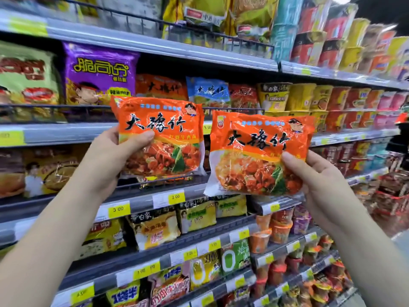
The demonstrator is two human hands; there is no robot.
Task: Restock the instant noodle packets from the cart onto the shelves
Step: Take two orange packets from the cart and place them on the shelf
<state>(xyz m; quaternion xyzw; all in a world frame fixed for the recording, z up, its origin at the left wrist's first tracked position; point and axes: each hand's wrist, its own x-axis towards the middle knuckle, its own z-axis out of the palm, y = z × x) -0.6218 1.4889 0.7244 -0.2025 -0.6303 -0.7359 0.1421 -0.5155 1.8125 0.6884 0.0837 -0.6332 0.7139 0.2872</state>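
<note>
I hold up two orange instant noodle packets in front of the shelves. My left hand (110, 160) grips the left packet (163, 120) by its lower left edge, thumb across its front. My right hand (318, 178) grips the right packet (259, 149) at its lower right corner, thumb on the front. Both packets are upright and face me, side by side, a little apart. Behind them on the middle shelf (66, 131) stand matching orange packets (161, 86) behind a wire rail. The cart is out of sight.
A purple packet (99, 72) and a blue packet (209, 89) flank the orange ones on the shelf. Cup noodles (309, 98) fill the shelves to the right. Lower shelves carry yellow price tags (118, 209) and more packets.
</note>
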